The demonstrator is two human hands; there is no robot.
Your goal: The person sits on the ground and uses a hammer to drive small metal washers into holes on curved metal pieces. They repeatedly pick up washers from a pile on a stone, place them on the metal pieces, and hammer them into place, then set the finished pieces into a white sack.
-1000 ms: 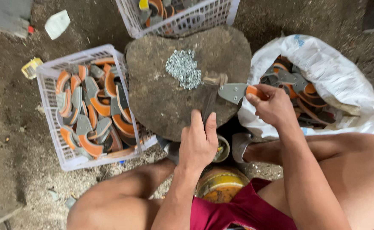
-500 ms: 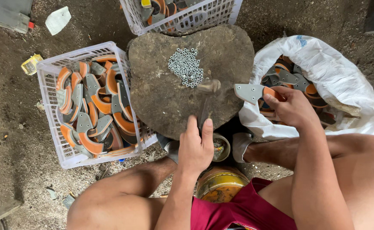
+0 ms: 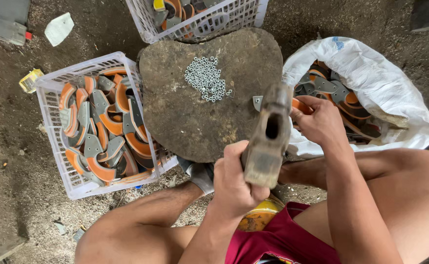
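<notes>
Two white crates (image 3: 53, 127), one sack (image 3: 395, 83), one hammer (image 3: 268, 137).

My left hand (image 3: 236, 183) sits near centre, fist closed, thumb side up, wrist bent back toward me, forearm running down to the near edge. My right hand (image 3: 319, 122) lies farther off and to the right, fingers curled inward in a pinch, knuckles up; its forearm slants down to the near right. Bare knees flank both arms.
</notes>
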